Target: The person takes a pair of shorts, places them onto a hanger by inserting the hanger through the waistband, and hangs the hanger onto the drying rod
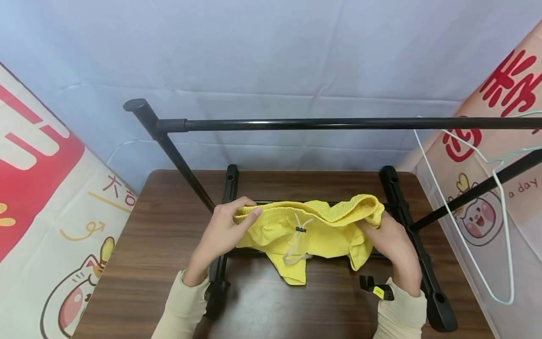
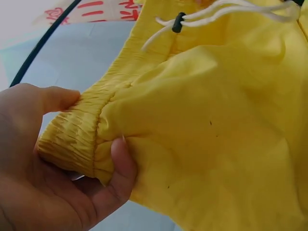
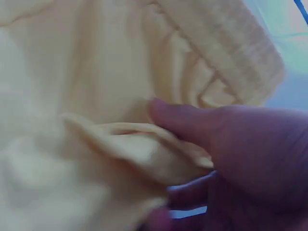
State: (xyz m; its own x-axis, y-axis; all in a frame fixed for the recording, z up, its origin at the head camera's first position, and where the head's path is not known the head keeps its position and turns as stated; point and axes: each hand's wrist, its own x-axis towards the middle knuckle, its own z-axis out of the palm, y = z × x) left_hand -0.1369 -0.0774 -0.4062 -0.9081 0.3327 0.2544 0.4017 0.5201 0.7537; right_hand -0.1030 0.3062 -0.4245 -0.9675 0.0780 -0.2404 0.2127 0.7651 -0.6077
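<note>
A pair of yellow shorts (image 1: pixel 262 228) with a gathered elastic waistband hangs between the two hands over the table. At its front, a pale drawstring (image 2: pixel 226 12) runs through a small black cord lock (image 2: pixel 178 22). My left hand (image 1: pixel 224 228) grips the left end of the waistband, with the thumb on the near side in the head view. On the other side, my right hand (image 1: pixel 391 240) pinches the fabric below the waistband; folds bunch at the thumb in the right wrist view. Part of the right hand's fingers is hidden behind the cloth.
A black rack rail (image 1: pixel 296 124) crosses above the shorts. Its black feet (image 1: pixel 440 306) stand on a brown wood-grain table (image 1: pixel 165 249). A pale wire hanger (image 1: pixel 509 254) hangs from the rail at the right. Printed sheets (image 1: pixel 38 226) flank both sides.
</note>
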